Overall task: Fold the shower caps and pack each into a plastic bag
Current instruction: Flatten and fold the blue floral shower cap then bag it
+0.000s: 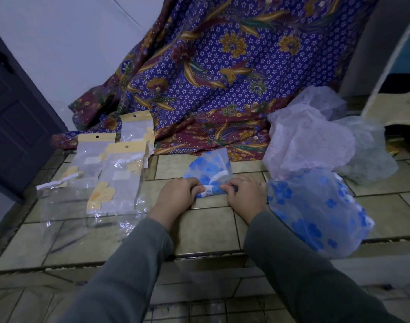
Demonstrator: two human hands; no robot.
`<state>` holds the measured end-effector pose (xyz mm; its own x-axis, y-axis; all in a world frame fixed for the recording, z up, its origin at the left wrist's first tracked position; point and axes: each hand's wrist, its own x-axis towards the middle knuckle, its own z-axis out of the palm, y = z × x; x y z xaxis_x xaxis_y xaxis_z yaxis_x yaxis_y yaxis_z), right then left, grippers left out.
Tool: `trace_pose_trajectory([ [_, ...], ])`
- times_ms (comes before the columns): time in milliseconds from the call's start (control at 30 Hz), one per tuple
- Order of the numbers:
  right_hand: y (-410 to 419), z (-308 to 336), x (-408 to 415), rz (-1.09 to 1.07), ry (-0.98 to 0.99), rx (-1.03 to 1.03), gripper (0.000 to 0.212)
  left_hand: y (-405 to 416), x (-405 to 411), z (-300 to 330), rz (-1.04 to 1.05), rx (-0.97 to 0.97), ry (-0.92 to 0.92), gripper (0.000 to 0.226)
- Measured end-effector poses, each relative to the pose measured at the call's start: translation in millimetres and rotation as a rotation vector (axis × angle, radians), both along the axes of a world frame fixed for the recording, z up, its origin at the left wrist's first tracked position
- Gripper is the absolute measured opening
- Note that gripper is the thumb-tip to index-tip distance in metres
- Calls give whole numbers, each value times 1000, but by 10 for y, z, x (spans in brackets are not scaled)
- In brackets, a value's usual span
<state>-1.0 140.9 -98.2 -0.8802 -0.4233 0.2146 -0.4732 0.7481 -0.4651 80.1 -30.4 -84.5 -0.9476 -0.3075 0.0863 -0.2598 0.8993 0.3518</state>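
Observation:
A partly folded shower cap point(210, 170), clear with blue flowers, lies on the tiled floor in a fan shape. My left hand point(178, 194) pinches its near left corner. My right hand point(243, 194) pinches the near right corner with curled fingers. To the right lies an unfolded blue-flowered cap point(316, 213). Behind it are a pinkish-white cap point(306, 141) and more pale caps point(367, 150). On the left lie several clear plastic bags with yellow header cards point(115, 169), some overlapping.
A purple batik cloth point(218, 73) hangs behind and spreads onto the floor. A dark door point(17, 113) stands at the left. The tiled floor point(206, 229) steps down toward me near my forearms. A beige object point(395, 99) sits at the far right.

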Motion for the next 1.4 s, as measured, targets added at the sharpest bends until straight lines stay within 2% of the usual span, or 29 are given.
trace_pose_trajectory([
  [200,20,32,-18,-73,-106,-62,18,-7,-27,37,53,129,12,19],
  [333,15,32,-24,-106,-88,-26,20,-1,-34,20,68,153,14,18],
  [400,10,49,-20,-103,-58,1,19,15,-26,2,65,106,45,17],
  [533,-52,66,38,-27,131,83,11,62,31,-175,4,-184,267,12],
  [633,-70,-25,79,12,240,65,6,90,76,-262,-63,-141,340,20],
  [800,-3,-73,124,39,261,54,13,78,141,-259,-30,-1,333,33],
  [900,44,-51,145,92,198,72,24,67,159,-250,-12,57,320,41],
  [1033,34,-32,103,91,107,78,28,68,140,-237,-9,68,313,42],
  [1400,78,-11,74,73,102,62,24,66,164,-179,-18,24,301,39],
])
